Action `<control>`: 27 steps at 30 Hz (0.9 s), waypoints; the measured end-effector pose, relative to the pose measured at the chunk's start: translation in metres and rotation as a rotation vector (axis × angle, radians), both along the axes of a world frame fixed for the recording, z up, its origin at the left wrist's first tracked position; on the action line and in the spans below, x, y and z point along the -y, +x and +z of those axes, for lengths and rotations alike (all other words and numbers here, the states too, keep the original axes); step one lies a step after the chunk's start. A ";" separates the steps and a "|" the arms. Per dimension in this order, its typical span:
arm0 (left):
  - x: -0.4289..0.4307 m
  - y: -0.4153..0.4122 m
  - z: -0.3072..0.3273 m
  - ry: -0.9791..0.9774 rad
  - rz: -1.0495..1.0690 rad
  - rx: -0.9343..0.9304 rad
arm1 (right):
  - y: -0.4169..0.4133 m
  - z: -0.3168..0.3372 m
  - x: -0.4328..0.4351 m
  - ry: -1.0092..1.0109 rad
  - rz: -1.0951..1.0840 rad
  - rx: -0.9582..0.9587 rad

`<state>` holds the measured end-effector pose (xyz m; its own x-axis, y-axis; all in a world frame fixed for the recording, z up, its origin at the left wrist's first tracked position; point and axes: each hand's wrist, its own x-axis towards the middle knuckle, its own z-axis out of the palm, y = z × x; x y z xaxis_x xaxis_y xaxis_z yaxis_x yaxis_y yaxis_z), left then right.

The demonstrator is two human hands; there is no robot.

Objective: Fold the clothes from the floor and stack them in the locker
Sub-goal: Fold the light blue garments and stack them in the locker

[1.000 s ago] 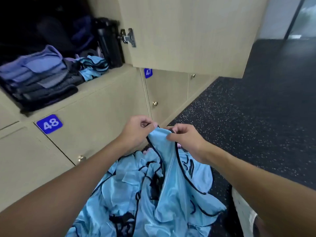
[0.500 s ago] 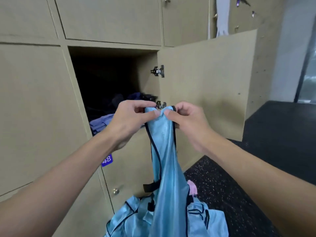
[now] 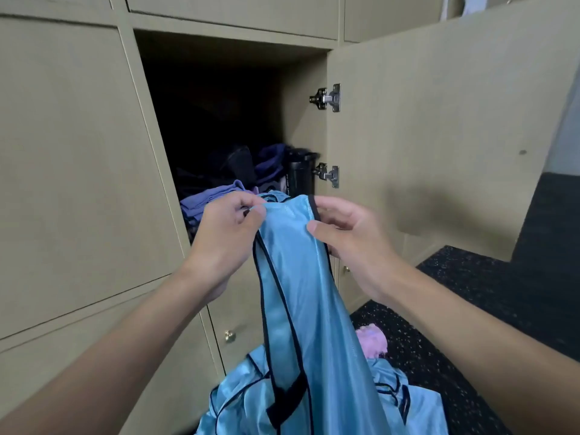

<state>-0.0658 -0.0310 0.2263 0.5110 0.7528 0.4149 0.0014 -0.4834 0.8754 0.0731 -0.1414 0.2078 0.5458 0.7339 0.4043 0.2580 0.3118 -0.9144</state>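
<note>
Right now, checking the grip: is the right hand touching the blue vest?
Touching. The head view shows the right hand pinching the blue vest: thumb on its front, fingers behind its edge.

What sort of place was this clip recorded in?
Probably a gym or sports changing room: a wall of wooden lockers, a speckled rubber floor, and a shiny blue sports bib.

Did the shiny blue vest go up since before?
Yes, upward. The shiny blue vest topped out below the open wooden locker; now it nears the lower metal hinge.
</note>
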 end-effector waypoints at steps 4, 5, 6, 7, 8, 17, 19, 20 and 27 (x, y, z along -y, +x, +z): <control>-0.014 0.006 -0.025 -0.182 -0.013 0.009 | 0.005 -0.013 -0.020 -0.093 0.032 0.058; -0.015 0.006 -0.029 -0.211 -0.019 -0.008 | 0.006 -0.016 -0.024 -0.100 0.041 0.065; -0.017 0.006 -0.032 -0.202 -0.014 -0.039 | 0.005 -0.019 -0.028 -0.106 0.055 0.078; -0.019 0.006 -0.035 -0.181 0.000 -0.064 | 0.003 -0.022 -0.032 -0.115 0.077 0.093; -0.021 0.005 -0.037 -0.165 0.005 -0.071 | 0.002 -0.025 -0.034 -0.122 0.107 0.105; -0.041 -0.013 -0.055 -0.163 0.073 0.090 | -0.002 -0.057 -0.060 -0.179 0.325 0.066; -0.047 -0.009 -0.057 -0.197 0.122 0.112 | 0.000 -0.061 -0.070 -0.221 0.339 0.044; -0.050 -0.007 -0.059 -0.233 0.134 0.123 | 0.002 -0.062 -0.075 -0.237 0.324 0.060; -0.057 0.009 -0.057 -0.134 0.027 -0.084 | 0.002 -0.067 -0.099 -0.225 0.242 0.155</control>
<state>-0.0572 0.0258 0.1688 0.5181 0.8128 0.2664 0.0885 -0.3607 0.9285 0.0750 -0.0429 0.1407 0.2904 0.9144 0.2821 0.3422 0.1761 -0.9230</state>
